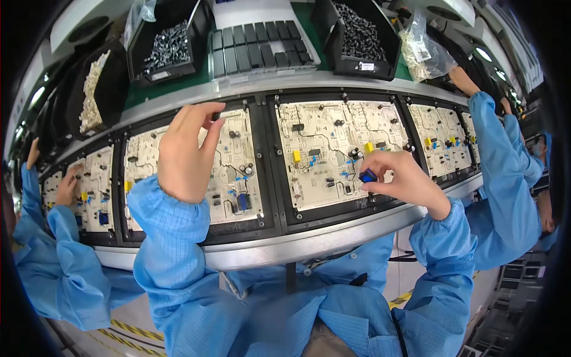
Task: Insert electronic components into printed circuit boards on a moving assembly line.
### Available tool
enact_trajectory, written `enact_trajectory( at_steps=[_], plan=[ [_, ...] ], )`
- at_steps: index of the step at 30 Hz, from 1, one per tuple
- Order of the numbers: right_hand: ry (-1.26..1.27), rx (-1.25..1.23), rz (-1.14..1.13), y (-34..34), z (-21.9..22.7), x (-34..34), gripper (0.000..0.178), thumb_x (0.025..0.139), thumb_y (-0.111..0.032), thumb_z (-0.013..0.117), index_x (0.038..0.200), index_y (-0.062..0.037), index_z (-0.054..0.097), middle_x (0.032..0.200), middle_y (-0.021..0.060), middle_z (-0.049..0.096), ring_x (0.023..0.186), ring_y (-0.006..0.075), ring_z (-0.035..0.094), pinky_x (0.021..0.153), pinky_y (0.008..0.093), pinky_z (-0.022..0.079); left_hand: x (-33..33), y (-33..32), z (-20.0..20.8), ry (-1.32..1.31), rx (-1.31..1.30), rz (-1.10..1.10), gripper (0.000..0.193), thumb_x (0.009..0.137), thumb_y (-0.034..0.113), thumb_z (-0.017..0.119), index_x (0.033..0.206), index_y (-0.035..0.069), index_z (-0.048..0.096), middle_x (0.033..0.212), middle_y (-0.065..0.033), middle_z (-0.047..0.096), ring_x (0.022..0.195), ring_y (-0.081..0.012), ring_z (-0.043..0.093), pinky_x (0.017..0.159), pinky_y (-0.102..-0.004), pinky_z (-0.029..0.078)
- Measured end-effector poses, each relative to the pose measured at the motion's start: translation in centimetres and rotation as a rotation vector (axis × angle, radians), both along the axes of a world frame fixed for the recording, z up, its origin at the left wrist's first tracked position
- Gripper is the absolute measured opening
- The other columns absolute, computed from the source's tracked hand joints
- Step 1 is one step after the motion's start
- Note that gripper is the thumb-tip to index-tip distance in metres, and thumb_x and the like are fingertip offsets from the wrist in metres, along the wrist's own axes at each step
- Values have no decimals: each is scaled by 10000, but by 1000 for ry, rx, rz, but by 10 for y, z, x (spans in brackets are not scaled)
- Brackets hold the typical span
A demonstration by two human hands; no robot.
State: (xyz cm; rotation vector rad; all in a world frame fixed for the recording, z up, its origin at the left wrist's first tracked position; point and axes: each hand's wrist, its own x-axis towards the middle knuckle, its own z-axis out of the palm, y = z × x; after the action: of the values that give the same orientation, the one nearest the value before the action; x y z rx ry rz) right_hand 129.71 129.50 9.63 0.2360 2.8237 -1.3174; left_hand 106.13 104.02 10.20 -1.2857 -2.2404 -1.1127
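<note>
Right hand [399, 177] pinches a small blue box-shaped component [367, 175] between thumb and fingertips, just above the lower right part of the centre cream printed circuit board [333, 149] in its black frame. The component is too small and too covered to tell its long axis or which way it points. Left hand [185, 152] is raised over the left cream circuit board [238, 172], thumb and forefinger closed on a tiny dark part [216, 116] at the board's upper edge. Black bins of dark parts [169, 44] sit behind the conveyor rail [285, 247]. Neighbouring workers' blue sleeves [502, 172] reach toward adjacent boards.
</note>
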Motion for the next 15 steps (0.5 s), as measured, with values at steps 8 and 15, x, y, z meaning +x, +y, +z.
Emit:
enact_trajectory(
  at_steps=[8, 15],
  plan=[
    [-140, 156, 37, -2, 6, -9, 329, 702, -134, 835, 910, -29, 603, 627, 20, 504, 558, 91, 508, 508, 243, 392, 3, 1, -2, -25, -45, 3, 204, 830, 15, 654, 1032, 28, 630, 839, -112, 586, 762, -234, 606, 690, -325, 488],
    [-199, 206, 58, -5, 3, -19, 336, 696, -121, 831, 916, -8, 605, 616, 51, 540, 556, 153, 557, 528, 280, 445, 5, 4, -2, -52, -66, 6, 197, 836, 21, 648, 1032, 28, 625, 860, -106, 595, 780, -234, 614, 696, -330, 493]
  ],
)
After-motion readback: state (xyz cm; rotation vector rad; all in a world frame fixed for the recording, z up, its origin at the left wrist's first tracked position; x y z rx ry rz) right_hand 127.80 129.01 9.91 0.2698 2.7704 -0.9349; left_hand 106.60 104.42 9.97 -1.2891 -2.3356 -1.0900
